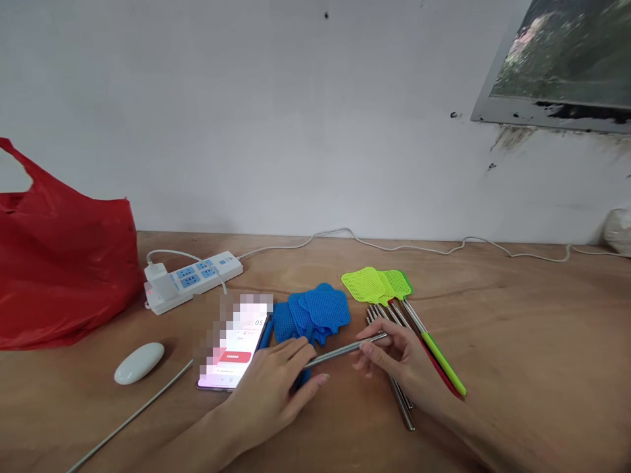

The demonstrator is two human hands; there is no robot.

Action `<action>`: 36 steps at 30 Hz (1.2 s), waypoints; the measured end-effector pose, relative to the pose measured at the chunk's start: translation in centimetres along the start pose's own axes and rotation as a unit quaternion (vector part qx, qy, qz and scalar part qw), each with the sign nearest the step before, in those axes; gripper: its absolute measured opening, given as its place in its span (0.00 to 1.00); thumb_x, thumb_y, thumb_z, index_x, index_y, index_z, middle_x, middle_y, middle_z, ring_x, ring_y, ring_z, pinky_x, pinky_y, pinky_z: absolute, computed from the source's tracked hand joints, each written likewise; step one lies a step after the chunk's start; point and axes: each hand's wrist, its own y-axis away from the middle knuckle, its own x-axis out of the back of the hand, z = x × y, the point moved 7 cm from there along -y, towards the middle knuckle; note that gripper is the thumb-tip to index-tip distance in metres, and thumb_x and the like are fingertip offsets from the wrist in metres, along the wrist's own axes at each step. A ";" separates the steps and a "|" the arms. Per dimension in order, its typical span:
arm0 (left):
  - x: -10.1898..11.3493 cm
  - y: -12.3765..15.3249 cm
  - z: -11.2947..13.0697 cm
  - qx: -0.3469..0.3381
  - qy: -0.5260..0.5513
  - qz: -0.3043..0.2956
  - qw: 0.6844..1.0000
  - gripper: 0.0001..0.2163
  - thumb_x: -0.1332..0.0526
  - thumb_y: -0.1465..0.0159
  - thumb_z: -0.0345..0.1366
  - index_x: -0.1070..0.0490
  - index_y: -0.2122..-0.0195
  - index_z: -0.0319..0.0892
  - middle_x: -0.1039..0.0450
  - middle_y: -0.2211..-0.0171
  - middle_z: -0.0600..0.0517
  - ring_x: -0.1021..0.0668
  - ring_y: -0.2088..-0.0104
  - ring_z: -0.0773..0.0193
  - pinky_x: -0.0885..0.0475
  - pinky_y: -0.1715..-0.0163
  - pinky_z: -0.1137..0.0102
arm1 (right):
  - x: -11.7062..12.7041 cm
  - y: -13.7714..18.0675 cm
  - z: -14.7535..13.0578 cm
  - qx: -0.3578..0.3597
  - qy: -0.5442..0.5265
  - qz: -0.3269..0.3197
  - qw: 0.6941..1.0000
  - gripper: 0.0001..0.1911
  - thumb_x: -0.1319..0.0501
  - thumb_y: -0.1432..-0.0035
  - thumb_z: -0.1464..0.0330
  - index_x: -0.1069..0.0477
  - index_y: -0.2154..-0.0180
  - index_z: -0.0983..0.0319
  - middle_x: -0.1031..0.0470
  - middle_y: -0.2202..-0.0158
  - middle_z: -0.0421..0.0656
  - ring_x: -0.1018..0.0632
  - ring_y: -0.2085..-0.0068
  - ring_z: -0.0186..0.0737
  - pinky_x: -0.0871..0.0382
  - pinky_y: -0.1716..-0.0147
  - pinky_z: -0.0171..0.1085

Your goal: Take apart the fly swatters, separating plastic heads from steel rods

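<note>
Your left hand (272, 380) and right hand (408, 360) hold opposite ends of the rod (339, 353), seemingly to keep it steady.

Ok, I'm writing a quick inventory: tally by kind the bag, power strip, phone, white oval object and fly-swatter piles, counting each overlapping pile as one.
Red bag: 1
Power strip: 1
Phone: 1
White oval object: 1
Fly-swatter piles: 2, the blue pile and the yellow-green pile
Total: 6
</note>
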 end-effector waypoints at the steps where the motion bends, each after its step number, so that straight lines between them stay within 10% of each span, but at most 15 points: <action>1: -0.4 0.0 0.1 0.000 -0.014 -0.017 1.000 0.13 0.52 0.25 0.41 0.35 0.63 0.44 0.26 0.69 0.52 0.24 0.70 0.59 0.38 0.72 0.69 | -0.3 0.1 0.1 -0.003 0.024 -0.014 1.000 0.17 0.34 0.40 0.54 0.27 0.62 0.61 0.18 0.71 0.44 0.17 0.68 0.42 0.23 0.70 0.37; 10: -0.5 -0.1 0.6 -0.030 -0.120 -0.126 0.984 0.21 0.68 0.22 0.42 0.39 0.63 0.45 0.27 0.76 0.53 0.27 0.79 0.56 0.49 0.80 0.66 | -2.6 1.0 -3.1 0.140 0.402 -0.157 0.891 0.21 0.49 0.27 0.60 0.40 0.74 0.60 0.34 0.76 0.36 0.34 0.74 0.33 0.46 0.73 0.35; 19: 0.1 1.0 0.7 -0.034 -0.114 -0.180 0.976 0.28 0.75 0.25 0.48 0.41 0.67 0.46 0.29 0.79 0.54 0.30 0.83 0.60 0.53 0.81 0.66 | -1.3 2.7 -2.5 0.126 0.341 -0.145 0.920 0.24 0.51 0.27 0.58 0.51 0.75 0.58 0.47 0.78 0.33 0.42 0.76 0.32 0.52 0.75 0.35; 36: -2.1 2.1 2.6 -0.020 -0.137 -0.208 0.968 0.07 0.51 0.26 0.34 0.38 0.61 0.47 0.23 0.75 0.54 0.23 0.79 0.53 0.55 0.81 0.65 | -1.5 4.5 -1.9 0.152 0.404 -0.154 0.889 0.22 0.56 0.25 0.58 0.40 0.72 0.59 0.32 0.73 0.38 0.31 0.73 0.35 0.46 0.73 0.35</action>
